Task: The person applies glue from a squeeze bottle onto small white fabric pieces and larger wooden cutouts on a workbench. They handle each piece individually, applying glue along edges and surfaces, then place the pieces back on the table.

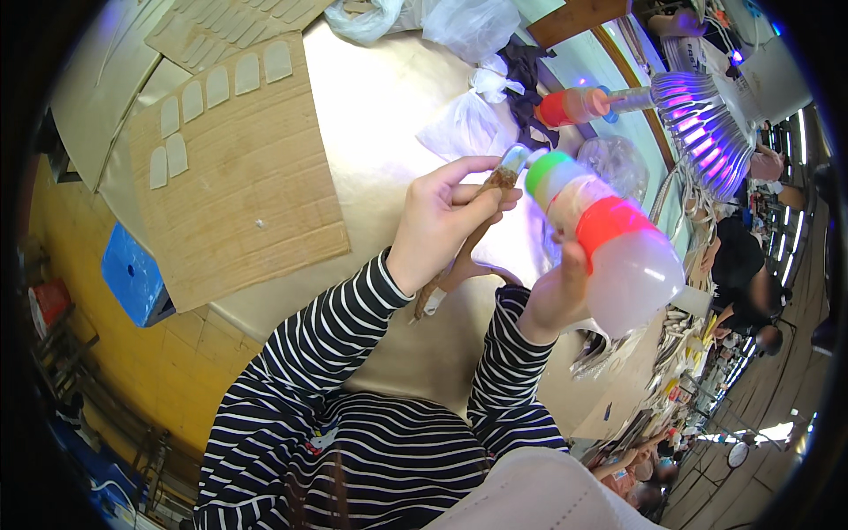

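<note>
Pinching brown stick in left hand; right hand grasping bottle, nozzle seemingly touching stick tip.

1. The pale tabletop lies bare between the brown corrugated cardboard sheet and the knotted clear plastic bags; a hand could pass there.
2. The left hand, pinching a thin brown stick, and the right hand, gripping a translucent plastic bottle with red and green bands, fill the space at mid-table.
3. To the right, a purple-lit lamp on a flexible neck and a second red-banded bottle block the way.
4. The table's near right edge is crowded with small clutter.
</note>
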A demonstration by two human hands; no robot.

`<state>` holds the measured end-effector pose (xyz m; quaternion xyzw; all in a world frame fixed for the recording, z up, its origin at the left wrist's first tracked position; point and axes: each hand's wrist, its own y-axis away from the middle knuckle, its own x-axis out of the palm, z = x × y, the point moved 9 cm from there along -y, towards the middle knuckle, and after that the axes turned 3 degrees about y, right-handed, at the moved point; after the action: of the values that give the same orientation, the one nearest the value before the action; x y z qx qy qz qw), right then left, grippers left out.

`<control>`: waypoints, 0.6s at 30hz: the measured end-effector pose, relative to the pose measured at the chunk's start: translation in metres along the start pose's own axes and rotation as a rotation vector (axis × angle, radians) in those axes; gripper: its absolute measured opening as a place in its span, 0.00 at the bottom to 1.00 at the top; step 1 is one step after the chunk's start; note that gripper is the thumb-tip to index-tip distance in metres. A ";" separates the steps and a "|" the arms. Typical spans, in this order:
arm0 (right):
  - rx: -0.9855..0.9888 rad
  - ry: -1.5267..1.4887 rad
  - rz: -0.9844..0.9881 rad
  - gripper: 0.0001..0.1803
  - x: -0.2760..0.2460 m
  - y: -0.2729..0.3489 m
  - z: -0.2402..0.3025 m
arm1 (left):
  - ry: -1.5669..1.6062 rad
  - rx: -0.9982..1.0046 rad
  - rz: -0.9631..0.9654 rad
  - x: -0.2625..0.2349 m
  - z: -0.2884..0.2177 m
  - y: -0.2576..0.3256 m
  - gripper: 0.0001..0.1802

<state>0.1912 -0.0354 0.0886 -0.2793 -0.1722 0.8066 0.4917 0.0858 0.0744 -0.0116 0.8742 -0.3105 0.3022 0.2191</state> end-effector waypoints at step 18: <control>0.065 -0.182 -0.087 0.44 -0.002 -0.001 0.002 | 0.140 -0.060 0.031 -0.002 0.004 -0.003 0.21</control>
<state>0.1912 -0.0365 0.0914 -0.1812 -0.2020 0.8117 0.5172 0.0880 0.0756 -0.0164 0.8390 -0.3169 0.3564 0.2618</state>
